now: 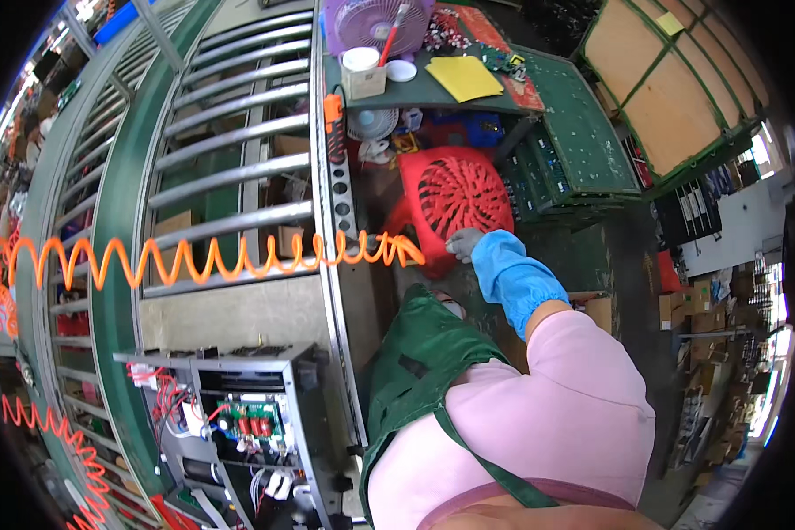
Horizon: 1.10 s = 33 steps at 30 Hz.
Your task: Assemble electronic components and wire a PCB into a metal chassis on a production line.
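Note:
My right hand, in a grey glove with a blue sleeve cover, reaches down to the near edge of a red plastic stool. Its fingers look bent over that edge, though their tips are hard to see. The stool's seat has a slotted round pattern. Just left of the hand ends a stretched orange coiled hose, apparently apart from the fingers. My left hand is out of the picture.
A roller conveyor runs along my left, carrying an opened device with circuit boards. Beyond the stool stands a workbench with a purple fan and yellow sheets. A green-framed rack stands at the far right.

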Available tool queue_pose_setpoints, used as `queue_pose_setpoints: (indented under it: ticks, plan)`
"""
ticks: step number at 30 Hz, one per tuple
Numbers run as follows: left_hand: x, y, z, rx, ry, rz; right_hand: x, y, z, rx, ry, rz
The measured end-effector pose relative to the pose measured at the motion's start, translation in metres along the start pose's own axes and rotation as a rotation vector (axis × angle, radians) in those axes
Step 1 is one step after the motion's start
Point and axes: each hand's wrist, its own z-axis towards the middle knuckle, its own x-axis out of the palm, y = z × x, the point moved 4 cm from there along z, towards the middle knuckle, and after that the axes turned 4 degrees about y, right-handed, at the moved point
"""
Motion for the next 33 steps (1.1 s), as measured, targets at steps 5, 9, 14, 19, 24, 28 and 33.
queue_pose_setpoints:
  ticks: [5, 9, 14, 19, 24, 28, 33]
  plan:
    - [0.006, -0.096, -0.019, 0.258, 0.077, -0.242, -0.102, 0.051, 0.006, -0.518, -0.449, -0.454]
    - [0.009, -0.194, -0.064, 0.403, 0.236, -0.381, -0.181, 0.143, 0.004, -0.571, -0.765, -0.639]
    - [0.034, -0.338, -0.129, 0.536, 0.561, -0.566, -0.285, 0.232, 0.052, -0.425, -0.791, -0.994]
    - [0.106, -0.496, -0.223, 0.324, 0.801, -0.632, -0.307, 0.247, 0.092, -0.279, -0.592, -1.121]
    - [0.130, -0.616, -0.270, 0.442, 1.111, -0.860, -0.336, 0.239, 0.106, -0.727, -0.665, -1.199]
    - [0.161, -0.675, -0.304, 0.213, 1.296, -1.069, -0.374, 0.232, 0.086, -1.161, -0.945, -1.136]
    - [0.207, -0.773, -0.336, -1.504, 1.481, -1.869, -0.327, 0.197, -0.038, -1.616, -0.908, -1.260]
